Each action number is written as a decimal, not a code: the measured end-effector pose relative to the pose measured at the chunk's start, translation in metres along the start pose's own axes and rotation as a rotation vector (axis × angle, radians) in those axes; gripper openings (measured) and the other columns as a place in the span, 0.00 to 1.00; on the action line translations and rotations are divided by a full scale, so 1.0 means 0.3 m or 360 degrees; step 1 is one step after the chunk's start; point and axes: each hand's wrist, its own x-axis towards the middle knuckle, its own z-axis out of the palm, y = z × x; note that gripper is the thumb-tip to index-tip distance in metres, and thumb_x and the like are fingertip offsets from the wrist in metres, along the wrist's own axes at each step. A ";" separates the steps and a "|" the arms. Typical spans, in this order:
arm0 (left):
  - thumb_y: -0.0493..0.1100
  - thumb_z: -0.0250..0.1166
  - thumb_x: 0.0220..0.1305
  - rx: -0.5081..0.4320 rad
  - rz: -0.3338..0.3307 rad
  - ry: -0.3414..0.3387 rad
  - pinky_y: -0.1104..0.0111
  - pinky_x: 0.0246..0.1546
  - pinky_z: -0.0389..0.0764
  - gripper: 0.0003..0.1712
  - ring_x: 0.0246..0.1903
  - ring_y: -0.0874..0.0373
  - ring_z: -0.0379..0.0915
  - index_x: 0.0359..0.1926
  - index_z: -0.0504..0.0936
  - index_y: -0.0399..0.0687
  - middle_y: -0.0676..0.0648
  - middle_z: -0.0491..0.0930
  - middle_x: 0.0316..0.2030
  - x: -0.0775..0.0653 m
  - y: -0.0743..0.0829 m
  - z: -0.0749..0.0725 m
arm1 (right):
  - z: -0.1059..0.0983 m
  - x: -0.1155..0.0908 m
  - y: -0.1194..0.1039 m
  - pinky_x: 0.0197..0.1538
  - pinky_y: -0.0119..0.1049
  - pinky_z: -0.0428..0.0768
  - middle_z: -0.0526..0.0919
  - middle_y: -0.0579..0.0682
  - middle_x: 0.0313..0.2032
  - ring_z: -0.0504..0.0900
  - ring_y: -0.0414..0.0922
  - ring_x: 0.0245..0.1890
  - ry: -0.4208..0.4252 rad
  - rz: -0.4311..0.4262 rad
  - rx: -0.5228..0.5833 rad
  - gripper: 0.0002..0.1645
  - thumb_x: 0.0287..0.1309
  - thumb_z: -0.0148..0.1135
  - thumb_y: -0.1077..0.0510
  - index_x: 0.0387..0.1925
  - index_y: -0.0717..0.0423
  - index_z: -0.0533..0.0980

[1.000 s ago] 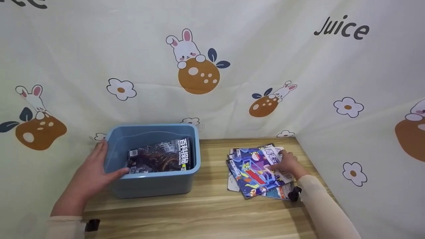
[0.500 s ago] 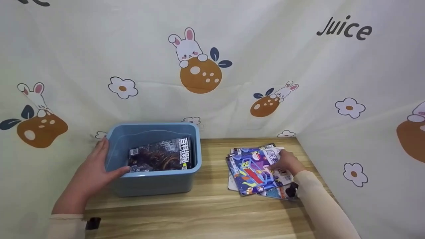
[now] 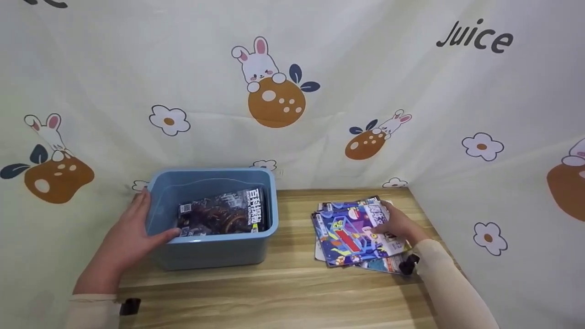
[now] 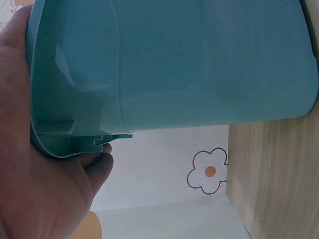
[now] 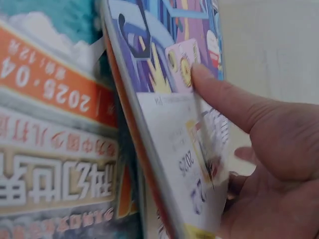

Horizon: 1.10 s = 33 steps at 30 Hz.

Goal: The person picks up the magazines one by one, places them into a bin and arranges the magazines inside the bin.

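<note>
At the left end of a blue plastic bin (image 3: 215, 251), my left hand (image 3: 125, 242) grips the rim, thumb over the front edge. The left wrist view shows its fingers curled under the rim at the corner. A dark magazine (image 3: 224, 212) lies inside the bin. To the right is a loose pile of magazines, topped by a purple-blue magazine (image 3: 340, 237) with a white title strip. My right hand (image 3: 400, 224) pinches this top one by its right edge, thumb on the cover. In the right wrist view its edge tilts up off a teal and orange magazine (image 5: 55, 99) underneath.
Both the bin and the pile stand on a wood-grain table (image 3: 274, 292). A pale curtain (image 3: 315, 68) printed with rabbits, oranges and flowers closes off the back and both sides. Black wrist straps (image 3: 130, 306) show at my cuffs.
The top magazine has turned slightly, its lower corner moving left and up over the pile. My left hand keeps its place on the bin rim.
</note>
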 end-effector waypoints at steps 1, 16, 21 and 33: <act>0.77 0.71 0.66 0.0001 -0.0004 -0.0004 0.18 0.70 0.54 0.79 0.82 0.18 0.38 0.89 0.34 0.36 0.28 0.32 0.87 0.000 0.001 -0.002 | -0.002 -0.002 0.004 0.65 0.55 0.83 0.64 0.74 0.78 0.81 0.62 0.60 0.0011 -0.0036 0.0002 0.75 0.57 0.87 0.54 0.91 0.50 0.45; 0.77 0.72 0.65 -0.0007 -0.0034 -0.0023 0.19 0.71 0.55 0.80 0.83 0.20 0.37 0.89 0.32 0.38 0.29 0.31 0.88 0.004 0.007 -0.006 | -0.047 -0.037 0.066 0.51 0.42 0.90 0.64 0.67 0.79 0.86 0.54 0.52 -0.0257 -0.0170 0.0385 0.48 0.71 0.77 0.47 0.86 0.39 0.66; 0.77 0.72 0.66 -0.0008 -0.0025 -0.0019 0.20 0.71 0.55 0.79 0.83 0.20 0.38 0.89 0.33 0.38 0.30 0.31 0.88 -0.003 0.004 -0.003 | -0.039 -0.056 0.055 0.52 0.46 0.92 0.72 0.66 0.73 0.89 0.56 0.51 -0.0252 -0.0090 0.0596 0.48 0.73 0.76 0.48 0.86 0.34 0.64; 0.77 0.71 0.66 -0.0010 -0.0016 -0.0013 0.20 0.72 0.54 0.79 0.84 0.22 0.35 0.89 0.33 0.38 0.31 0.31 0.88 -0.004 -0.002 -0.002 | -0.013 -0.080 -0.060 0.49 0.43 0.93 0.82 0.58 0.59 0.92 0.51 0.47 -0.0053 -0.0263 0.1076 0.47 0.77 0.71 0.56 0.88 0.40 0.60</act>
